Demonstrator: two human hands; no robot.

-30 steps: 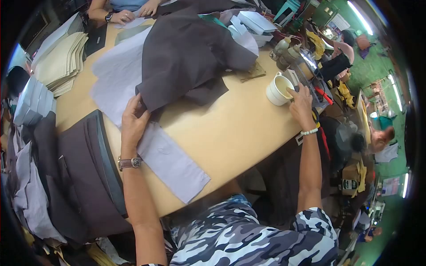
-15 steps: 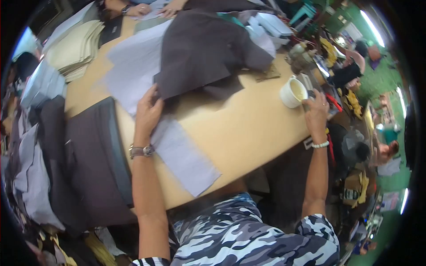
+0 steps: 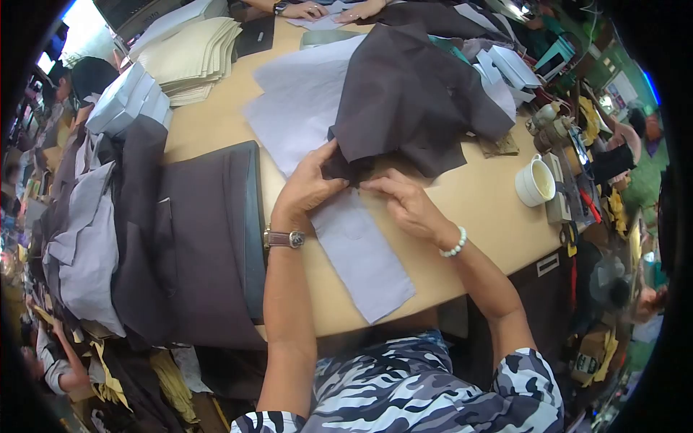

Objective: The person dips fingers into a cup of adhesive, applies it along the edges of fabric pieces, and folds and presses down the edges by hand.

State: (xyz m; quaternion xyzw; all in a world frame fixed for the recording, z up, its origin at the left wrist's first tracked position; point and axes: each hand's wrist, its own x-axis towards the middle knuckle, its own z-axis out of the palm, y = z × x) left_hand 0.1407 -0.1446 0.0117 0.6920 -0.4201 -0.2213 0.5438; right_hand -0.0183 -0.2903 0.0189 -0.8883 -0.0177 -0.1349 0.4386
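A large crumpled piece of dark brown fabric (image 3: 411, 94) lies across the table's middle. My left hand (image 3: 310, 184) is closed on its near edge, with thumb and forefinger pinching a dark fold. Close by, my right hand (image 3: 408, 202) has its fingers bent together and its fingertips at that same fold; whatever they pinch is too small to make out. Beneath both hands a pale grey-lilac strip of fabric (image 3: 364, 252) runs toward the front edge. A wider pale fabric piece (image 3: 303, 94) lies partly under the dark one.
A white cup (image 3: 534, 182) with yellowish contents stands at right, near bottles (image 3: 552, 130) and scissors (image 3: 570, 238). At left are a dark cloth-covered board (image 3: 209, 231), cream sheets (image 3: 188, 61) and white boxes (image 3: 130, 101). Another person's hands (image 3: 310, 10) work at the far side.
My right hand has moved left from beside the cup to the dark fabric's near edge, close to my left hand. The left hand keeps hold of the fabric. The view has shifted.
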